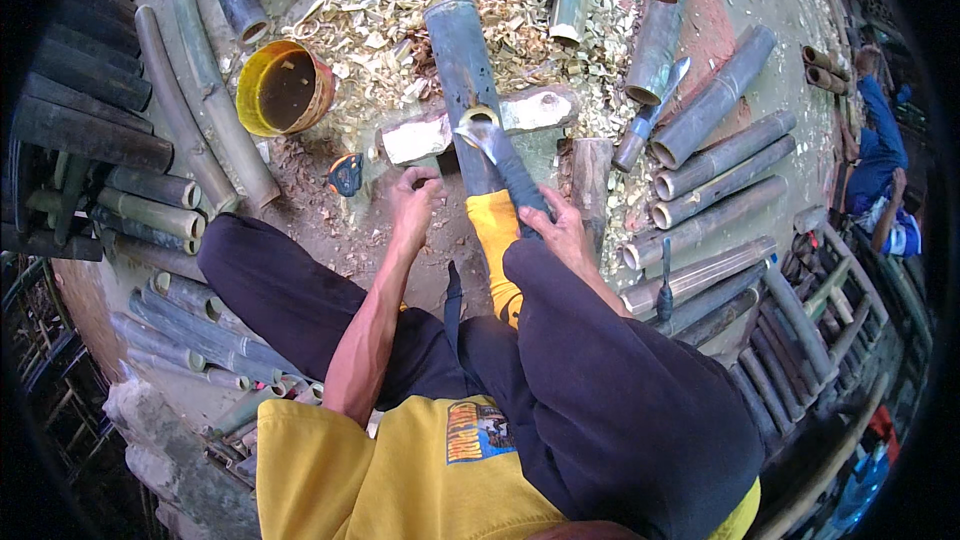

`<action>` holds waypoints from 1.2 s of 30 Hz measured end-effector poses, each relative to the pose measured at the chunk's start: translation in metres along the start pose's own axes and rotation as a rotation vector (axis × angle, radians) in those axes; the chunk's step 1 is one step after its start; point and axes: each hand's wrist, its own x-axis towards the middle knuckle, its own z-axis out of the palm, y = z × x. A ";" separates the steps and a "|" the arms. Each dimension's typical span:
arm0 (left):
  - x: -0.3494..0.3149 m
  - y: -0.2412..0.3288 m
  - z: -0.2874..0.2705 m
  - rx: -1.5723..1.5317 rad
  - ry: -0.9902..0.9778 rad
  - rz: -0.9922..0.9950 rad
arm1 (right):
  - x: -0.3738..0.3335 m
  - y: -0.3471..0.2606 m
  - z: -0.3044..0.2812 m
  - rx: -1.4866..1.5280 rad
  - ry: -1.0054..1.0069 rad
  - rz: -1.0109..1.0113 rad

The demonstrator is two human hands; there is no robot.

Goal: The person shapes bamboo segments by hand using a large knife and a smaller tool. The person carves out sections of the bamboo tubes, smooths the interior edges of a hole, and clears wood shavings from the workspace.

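Observation:
A thick bamboo tube (460, 45) slopes away from me between my knees, with a hole cut in its upper side. Yellow cloth (493, 225) with black marks covers its near part. My right hand (562, 230) is closed round the dark, wrapped handle of a carving tool (515, 175). The tool's metal blade reaches the hole's edge. Left of the tube, my left hand (414, 196) hovers apart from it, fingers curled in with nothing visible in them. Under the tube lies a pale, chopped wooden block (540, 110).
Wood chips (370, 15) cover the ground ahead. A yellow bucket (285, 90) of dark liquid stands left, near a black-and-orange tape measure (346, 174). A broad blade (660, 110) lies right among cut bamboo tubes (720, 95). Another person (880, 160) in blue sits at far right.

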 end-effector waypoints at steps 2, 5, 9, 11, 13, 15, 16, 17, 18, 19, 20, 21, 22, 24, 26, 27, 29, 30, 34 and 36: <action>0.001 -0.001 0.000 0.002 -0.003 0.001 | -0.002 0.017 -0.013 -0.064 0.023 -0.087; 0.002 -0.001 -0.001 -0.009 0.009 0.008 | -0.014 -0.001 -0.024 0.000 0.018 -0.059; 0.002 0.002 0.002 -0.015 0.010 0.037 | -0.011 0.001 -0.030 0.201 0.015 0.015; -0.002 0.000 0.002 -0.008 0.012 0.019 | -0.013 0.003 -0.037 0.100 0.032 0.069; -0.003 -0.003 -0.002 -0.013 0.000 -0.011 | -0.024 -0.022 -0.047 0.082 0.066 0.123; -0.007 -0.003 -0.005 0.003 0.050 0.016 | -0.032 -0.050 -0.045 -0.111 0.182 0.050; -0.005 -0.005 -0.005 0.027 0.035 0.036 | -0.022 -0.046 -0.045 -0.188 0.203 -0.114; -0.002 -0.008 -0.004 0.053 0.023 0.054 | -0.011 -0.042 -0.042 -0.260 0.223 -0.279; 0.000 -0.013 -0.003 0.036 0.022 0.073 | -0.003 -0.063 -0.019 -0.215 0.140 -0.357; 0.001 -0.016 -0.004 0.023 0.022 0.095 | 0.005 -0.085 0.005 -0.163 0.042 -0.431; 0.001 -0.015 -0.004 0.026 0.038 0.102 | 0.016 -0.103 0.029 -0.149 -0.047 -0.507; 0.001 -0.012 0.000 0.056 0.020 0.091 | 0.042 -0.106 0.052 -0.040 -0.160 -0.526; 0.000 -0.011 -0.001 0.089 0.004 0.078 | 0.066 -0.115 0.080 -0.095 -0.241 -0.514; 0.005 -0.020 -0.012 0.059 0.030 0.076 | 0.103 -0.136 0.146 -0.107 -0.411 -0.421; 0.005 -0.010 -0.001 0.066 -0.003 0.083 | 0.154 -0.135 0.196 -0.065 -0.367 -0.452; 0.004 -0.011 -0.009 0.075 -0.013 0.094 | 0.153 -0.144 0.221 -0.169 -0.339 -0.450; 0.004 -0.009 -0.009 -0.050 0.026 0.041 | 0.168 -0.143 0.239 -0.266 -0.329 -0.356; 0.006 -0.013 -0.014 -0.043 0.017 0.049 | 0.171 -0.140 0.239 -0.286 -0.376 -0.312; 0.011 -0.019 -0.032 0.036 0.058 0.058 | 0.120 -0.131 0.192 0.137 -0.591 -0.179; 0.006 -0.014 -0.031 0.016 0.056 0.074 | 0.093 -0.104 0.136 -0.044 -0.371 -0.531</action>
